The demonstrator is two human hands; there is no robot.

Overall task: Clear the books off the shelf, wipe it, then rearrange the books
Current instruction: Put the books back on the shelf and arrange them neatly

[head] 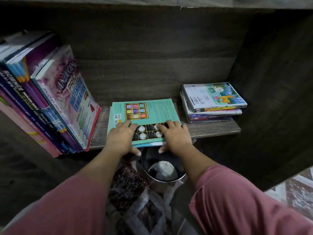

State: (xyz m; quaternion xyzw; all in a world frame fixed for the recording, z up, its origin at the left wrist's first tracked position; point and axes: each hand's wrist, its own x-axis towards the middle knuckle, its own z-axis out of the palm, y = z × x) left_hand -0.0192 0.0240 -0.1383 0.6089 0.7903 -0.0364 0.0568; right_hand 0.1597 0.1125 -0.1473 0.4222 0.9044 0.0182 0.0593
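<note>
A teal book (152,109) lies flat, back cover up, on the dark wooden shelf (211,128), its near edge jutting over the shelf's front. My left hand (121,138) grips its near left part, fingers on top and thumb under the edge. My right hand (174,134) grips the near right part the same way. More pages or a second book show just beneath it. Several textbooks (55,99) lean upright at the shelf's left end. A small flat stack of books (213,102) lies at the right end.
Below the shelf's front edge stands a round dark bin (162,168) with crumpled white paper in it. A patterned rug (144,209) covers the floor. The cabinet's side wall (274,82) closes the right, and another board (152,2) runs overhead.
</note>
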